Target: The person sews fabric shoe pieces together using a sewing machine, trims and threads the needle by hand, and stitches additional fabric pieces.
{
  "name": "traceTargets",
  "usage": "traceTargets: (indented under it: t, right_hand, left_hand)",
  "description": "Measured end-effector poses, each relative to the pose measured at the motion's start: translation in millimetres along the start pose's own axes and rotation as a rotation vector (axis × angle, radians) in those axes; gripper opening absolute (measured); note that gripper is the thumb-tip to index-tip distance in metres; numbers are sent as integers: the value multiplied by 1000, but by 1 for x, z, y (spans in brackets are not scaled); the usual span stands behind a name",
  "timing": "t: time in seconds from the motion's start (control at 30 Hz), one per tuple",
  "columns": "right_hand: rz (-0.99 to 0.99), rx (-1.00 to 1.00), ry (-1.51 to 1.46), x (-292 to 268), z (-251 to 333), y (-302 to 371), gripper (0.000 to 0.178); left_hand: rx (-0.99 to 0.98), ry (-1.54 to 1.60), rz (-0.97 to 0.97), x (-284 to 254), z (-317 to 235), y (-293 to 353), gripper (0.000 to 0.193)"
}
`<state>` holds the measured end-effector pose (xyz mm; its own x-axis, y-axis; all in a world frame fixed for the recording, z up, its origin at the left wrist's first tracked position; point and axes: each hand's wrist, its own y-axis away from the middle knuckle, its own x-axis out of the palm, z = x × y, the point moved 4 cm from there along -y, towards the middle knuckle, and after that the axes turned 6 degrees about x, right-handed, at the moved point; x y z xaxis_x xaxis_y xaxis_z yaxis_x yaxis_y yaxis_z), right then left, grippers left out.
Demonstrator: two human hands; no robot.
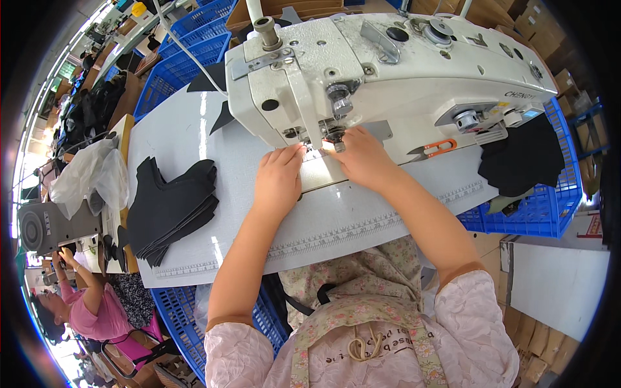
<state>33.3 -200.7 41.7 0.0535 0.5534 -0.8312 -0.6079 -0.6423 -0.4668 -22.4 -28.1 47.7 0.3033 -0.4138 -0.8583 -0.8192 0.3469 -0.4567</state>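
Note:
A white industrial sewing machine (pixel 294 97) stands over the table, its lit needle area between my two hands. My left hand (pixel 279 180) is at the left of the presser foot, palm down, fingers bent and pressed together. Close on the right of the foot, my right hand (pixel 363 157) has its fingers curled in a pinch. Whatever the fingertips hold is hidden or too small to make out. Left of my left arm lies a fanned stack of black cut fabric pieces (pixel 173 207). Orange-handled thread snips (pixel 433 150) rest on the machine bed to the right of my right hand.
A printed ruler strip (pixel 362 227) runs along the front of the grey tabletop (pixel 239 233). More black fabric (pixel 524 155) lies at the right end, above a blue crate (pixel 563 207). Blue baskets (pixel 174 81) stand behind. A co-worker in pink (pixel 97 313) sits at the left.

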Motion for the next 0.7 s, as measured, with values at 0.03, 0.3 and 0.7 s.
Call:
traceTargets:
  t: [0.03, 0.3, 0.7]
  right_hand:
    - [10, 9, 3, 0, 0, 0, 9]
    - [-2, 7, 2, 1, 1, 0, 9]
    - [18, 26, 19, 0, 2, -1, 9]
  left_hand:
    - [8, -20, -4, -1, -1, -1, 33]
    - [10, -45, -3, 0, -2, 0, 35]
    - [15, -51, -18, 1, -1, -1, 32]
